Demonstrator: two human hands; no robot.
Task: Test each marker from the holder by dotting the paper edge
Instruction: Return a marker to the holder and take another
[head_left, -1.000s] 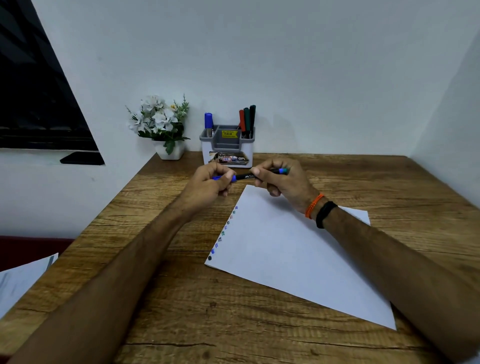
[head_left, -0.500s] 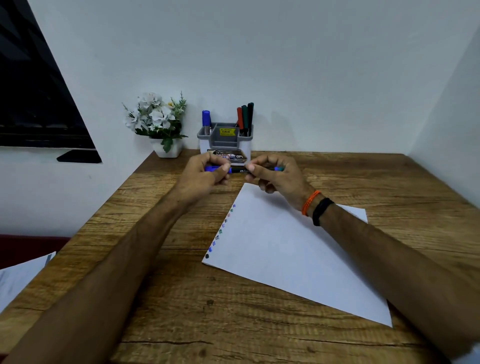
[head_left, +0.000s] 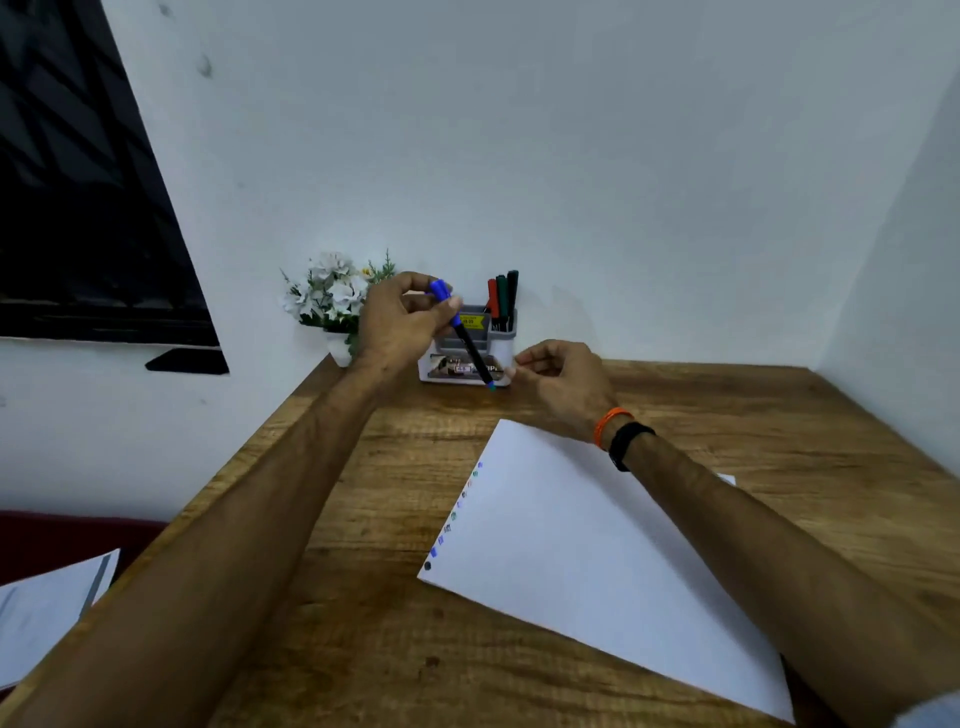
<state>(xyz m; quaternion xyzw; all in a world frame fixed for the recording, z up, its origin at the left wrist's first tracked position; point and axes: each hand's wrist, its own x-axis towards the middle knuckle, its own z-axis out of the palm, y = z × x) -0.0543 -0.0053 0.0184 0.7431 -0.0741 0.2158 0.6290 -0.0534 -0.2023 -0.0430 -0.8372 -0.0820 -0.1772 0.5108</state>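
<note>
A wood-grain table (head_left: 675, 415) fills a corner of plain white walls, with a dark window at the left. The left hand (head_left: 400, 322) pinches a blue-capped marker (head_left: 467, 338), tilted in front of the grey holder (head_left: 501, 332) (three markers stand inside). The right hand (head_left: 561, 384), loosely curled, grips nothing above the dotted paper (head_left: 597, 561).

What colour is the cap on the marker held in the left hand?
Blue, on a black-barrelled marker in the left hand; head view.
</note>
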